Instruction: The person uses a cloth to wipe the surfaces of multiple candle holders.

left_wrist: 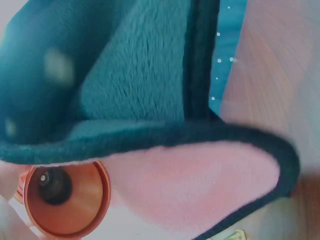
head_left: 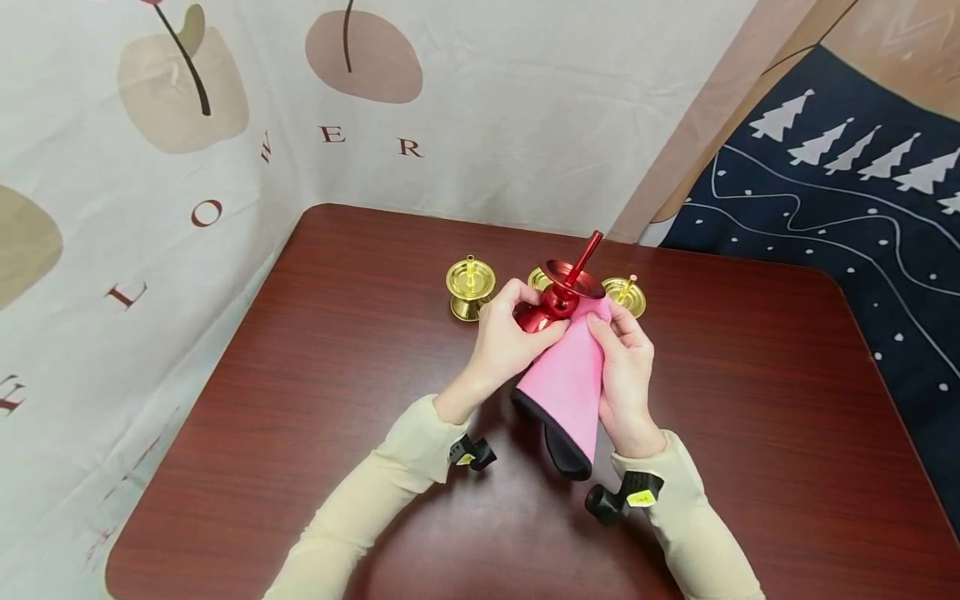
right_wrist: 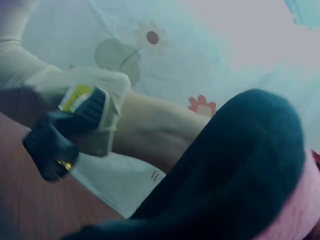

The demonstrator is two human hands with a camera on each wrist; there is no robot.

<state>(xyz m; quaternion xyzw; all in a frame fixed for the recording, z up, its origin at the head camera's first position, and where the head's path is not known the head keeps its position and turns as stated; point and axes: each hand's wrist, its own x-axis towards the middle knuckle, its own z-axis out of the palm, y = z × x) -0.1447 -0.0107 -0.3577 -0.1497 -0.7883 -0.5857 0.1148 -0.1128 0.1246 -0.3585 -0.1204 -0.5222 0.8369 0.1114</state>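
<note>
A shiny red candle holder [head_left: 561, 290] with a dish and a thin upright spike is tilted above the table. My left hand [head_left: 506, 333] grips its base; the hollow underside of the red candle holder [left_wrist: 70, 200] shows in the left wrist view. My right hand [head_left: 627, 367] pinches a pink cloth [head_left: 566, 367] with black edging against the holder's neck. The cloth hangs down in a cone, and its dark lining [left_wrist: 135, 75] fills much of the left wrist view. In the right wrist view the cloth's dark side [right_wrist: 235, 165] hides the fingers.
Behind the hands stand gold candle holders: one at left [head_left: 470, 287], one at right [head_left: 626, 296], and one [head_left: 537, 277] mostly hidden by the red holder. They rest on a dark red wooden table [head_left: 337, 333]. A printed cloth backdrop [head_left: 525, 125] rises along its far edge.
</note>
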